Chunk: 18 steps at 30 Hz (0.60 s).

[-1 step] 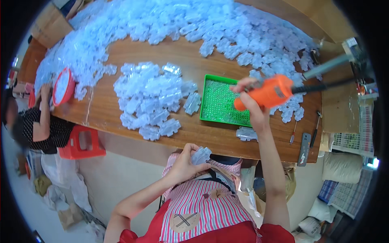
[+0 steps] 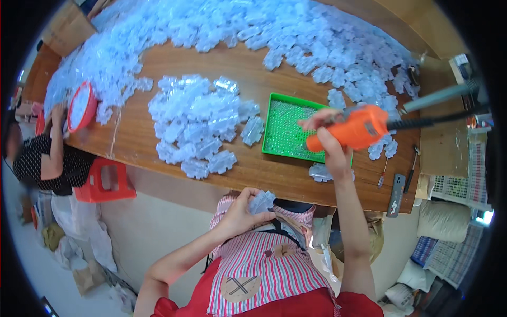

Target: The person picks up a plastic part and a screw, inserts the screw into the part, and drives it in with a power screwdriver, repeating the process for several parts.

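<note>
My left hand [image 2: 238,217] is closed round a clear plastic piece [image 2: 262,202], close to my lap in front of the table edge. In my right hand [image 2: 331,143] is an orange electric screwdriver [image 2: 360,128] with a black cord. It is held over the right part of a shallow green tray [image 2: 268,124], where many small metal bits, probably screws, lie. The tool's tip is hard to make out. Another clear piece [image 2: 320,172] lies just below the tray, partly hidden by my right forearm. To the tray's left is a heap of clear pieces [image 2: 198,121].
A large mound of clear plastic pieces [image 2: 211,24] spans the table's far side. At right lie a thin screwdriver [image 2: 382,177], a black-handled tool [image 2: 410,177] and a dark flat object [image 2: 395,195]. Another person [image 2: 45,164] sits at left beside a red basket [image 2: 83,108].
The screwdriver and my right hand have shifted very slightly to the right. My left hand keeps its hold on the clear piece.
</note>
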Tool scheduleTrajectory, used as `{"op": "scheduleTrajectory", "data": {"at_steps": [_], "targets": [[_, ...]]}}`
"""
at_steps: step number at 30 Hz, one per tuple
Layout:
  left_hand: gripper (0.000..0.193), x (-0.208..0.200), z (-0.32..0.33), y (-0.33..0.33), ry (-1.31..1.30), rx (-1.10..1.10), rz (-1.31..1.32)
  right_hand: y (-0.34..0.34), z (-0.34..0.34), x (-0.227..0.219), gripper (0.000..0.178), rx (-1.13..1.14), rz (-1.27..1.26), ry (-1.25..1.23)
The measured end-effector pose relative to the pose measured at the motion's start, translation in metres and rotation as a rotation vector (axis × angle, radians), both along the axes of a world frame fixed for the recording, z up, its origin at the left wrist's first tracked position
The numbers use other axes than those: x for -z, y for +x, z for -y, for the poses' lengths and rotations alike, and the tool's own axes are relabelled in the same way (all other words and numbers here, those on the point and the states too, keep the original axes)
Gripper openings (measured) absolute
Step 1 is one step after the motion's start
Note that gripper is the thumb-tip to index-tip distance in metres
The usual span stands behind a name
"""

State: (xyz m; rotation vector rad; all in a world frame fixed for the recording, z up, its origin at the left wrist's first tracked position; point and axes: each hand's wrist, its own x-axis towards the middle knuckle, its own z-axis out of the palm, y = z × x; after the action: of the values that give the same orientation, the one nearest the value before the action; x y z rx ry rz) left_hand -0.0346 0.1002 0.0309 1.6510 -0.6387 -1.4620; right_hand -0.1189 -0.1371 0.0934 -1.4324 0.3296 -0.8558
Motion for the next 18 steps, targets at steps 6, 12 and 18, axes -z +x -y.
{"op": "scheduleTrajectory", "data": {"at_steps": [6, 12, 18], "targets": [[0.044, 0.027, -0.012, -0.021, 0.015, -0.206, -0.496, -0.023, -0.077, 0.02, 0.053, -0.022, 0.046, 0.159], [0.032, 0.042, -0.006, -0.032, -0.032, -0.151, -0.407, -0.032, -0.109, 0.039, 0.06, 0.035, 0.044, 0.161], [0.034, 0.037, -0.005, -0.042, -0.048, -0.216, -0.415, -0.032, -0.113, 0.046, 0.06, 0.045, 0.075, 0.156]]}}
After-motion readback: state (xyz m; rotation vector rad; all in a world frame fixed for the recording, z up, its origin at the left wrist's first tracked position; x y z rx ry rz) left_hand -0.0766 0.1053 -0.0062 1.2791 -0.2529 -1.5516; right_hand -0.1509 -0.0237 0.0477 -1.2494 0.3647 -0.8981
